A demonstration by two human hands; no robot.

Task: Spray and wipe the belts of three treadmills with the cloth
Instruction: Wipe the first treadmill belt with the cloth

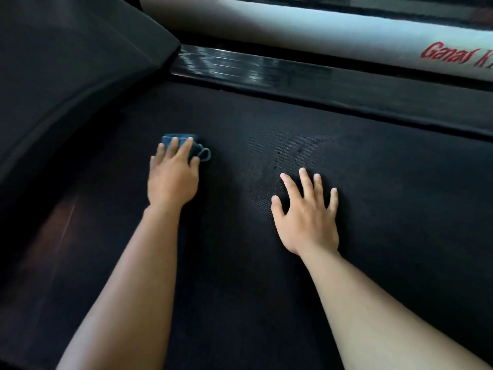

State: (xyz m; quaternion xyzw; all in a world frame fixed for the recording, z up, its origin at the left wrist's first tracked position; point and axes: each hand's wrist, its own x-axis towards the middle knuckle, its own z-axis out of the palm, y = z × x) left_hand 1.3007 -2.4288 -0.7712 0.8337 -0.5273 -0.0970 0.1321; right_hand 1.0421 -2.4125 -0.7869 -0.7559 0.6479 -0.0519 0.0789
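Pressing down on the belt [373, 196], the left hand [173, 180] covers a small blue cloth [182, 138] at the centre left of the scene. Its fingers [184, 149] lie nearly straight across the top of the cloth, flattening it against the black surface; part of the cloth shows beyond the fingertips and at the right of the hand. Whether the thumb has any hold on the cloth cannot be told.

The right hand [306, 217] rests palm down on the belt, to the right of the left hand and apart from it. Its fingers [305, 182] are straight and spread wide, holding nothing.

A darker damp patch [290, 153] with a few droplets marks the belt just beyond the right hand. A glossy black side rail [253, 68] runs along the far edge of the belt. Beyond it lies a white frame [320, 30] bearing red lettering [450, 54], partly cut off. A black cover [66, 62] rises at the far left.
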